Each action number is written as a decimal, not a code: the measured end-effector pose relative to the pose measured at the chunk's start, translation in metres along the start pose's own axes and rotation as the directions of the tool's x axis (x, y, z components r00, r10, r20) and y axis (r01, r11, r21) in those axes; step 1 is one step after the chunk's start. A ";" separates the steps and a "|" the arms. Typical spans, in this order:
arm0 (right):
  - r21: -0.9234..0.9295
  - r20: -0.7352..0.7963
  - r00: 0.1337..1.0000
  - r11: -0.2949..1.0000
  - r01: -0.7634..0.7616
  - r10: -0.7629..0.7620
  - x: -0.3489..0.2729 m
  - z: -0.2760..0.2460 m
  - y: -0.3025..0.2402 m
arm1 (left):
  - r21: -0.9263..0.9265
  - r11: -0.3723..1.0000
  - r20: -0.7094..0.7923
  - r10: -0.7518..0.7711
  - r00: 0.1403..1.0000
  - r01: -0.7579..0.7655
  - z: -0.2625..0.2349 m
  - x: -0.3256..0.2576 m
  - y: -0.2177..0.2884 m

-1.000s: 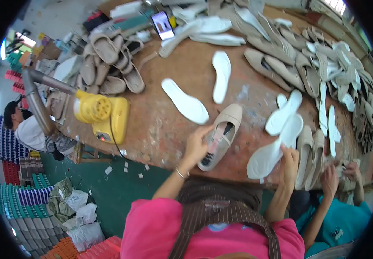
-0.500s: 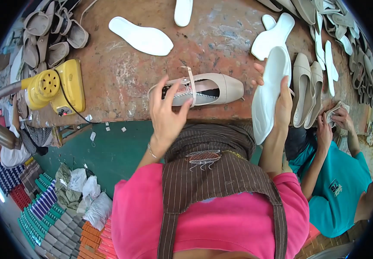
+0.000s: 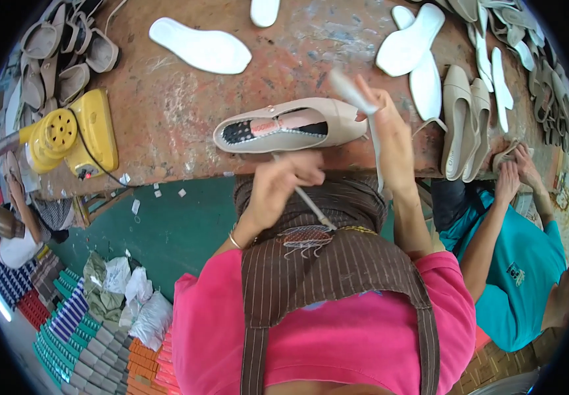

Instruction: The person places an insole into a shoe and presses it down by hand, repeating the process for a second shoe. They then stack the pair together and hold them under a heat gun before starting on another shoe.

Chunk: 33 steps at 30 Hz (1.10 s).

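Note:
A beige square-toed shoe [image 3: 342,125] lies on its sole near the front edge of the bench, toe to the right. Its lining is dark and dotted at the heel, and a pinkish footbed with a printed label shows inside. The shoe's thin strap [image 3: 312,209] hangs off the near side toward my apron. My left hand [image 3: 274,191] is just in front of the shoe beside this strap; its fingers are blurred. Over the toe side, my right hand [image 3: 395,141] grips a white insole [image 3: 353,92], turned nearly edge-on and smeared by motion.
More white insoles [image 3: 200,46] lie across the worn bench [image 3: 185,118]. A yellow machine [image 3: 93,135] stands at left by stacked beige shoes [image 3: 74,82]. A beige pair [image 3: 457,125] sits at right, next to a co-worker in a teal shirt [image 3: 518,276].
The strap that crossed the shoe's opening now hangs down its near side. My left hand has come off the shoe toward me. The insole has turned edge-on and moved left over the toe.

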State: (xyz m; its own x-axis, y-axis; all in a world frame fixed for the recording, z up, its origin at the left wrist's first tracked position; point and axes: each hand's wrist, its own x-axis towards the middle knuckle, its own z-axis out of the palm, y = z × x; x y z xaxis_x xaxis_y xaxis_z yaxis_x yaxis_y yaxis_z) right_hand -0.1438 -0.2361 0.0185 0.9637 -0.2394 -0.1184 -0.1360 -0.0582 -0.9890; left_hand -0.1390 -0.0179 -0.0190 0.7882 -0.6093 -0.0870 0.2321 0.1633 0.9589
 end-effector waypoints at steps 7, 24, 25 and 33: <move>-0.573 0.586 0.758 0.516 0.637 -0.286 -0.021 0.042 0.021 | -0.081 0.942 -0.224 -0.335 0.915 0.325 -0.027 -0.002 0.011; -0.543 0.523 0.752 0.524 0.657 -0.402 0.025 0.048 0.042 | 0.413 0.859 -0.694 0.083 0.715 0.301 -0.054 -0.011 -0.022; -0.534 0.510 0.749 0.527 0.661 -0.423 0.027 0.055 0.044 | 0.333 0.904 -0.700 0.046 0.713 0.268 -0.056 -0.011 -0.023; -0.435 0.521 0.752 0.633 0.641 -0.404 0.031 0.101 0.055 | 0.281 0.916 -0.625 -0.053 0.779 0.287 -0.073 -0.016 -0.024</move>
State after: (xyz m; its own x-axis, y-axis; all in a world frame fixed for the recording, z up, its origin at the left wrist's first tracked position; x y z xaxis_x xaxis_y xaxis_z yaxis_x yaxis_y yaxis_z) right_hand -0.0979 -0.1485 -0.0487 0.8995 0.3481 0.2639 0.4313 -0.6116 -0.6633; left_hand -0.1156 0.0443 -0.0598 0.9579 0.0015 -0.2870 0.2787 -0.2436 0.9290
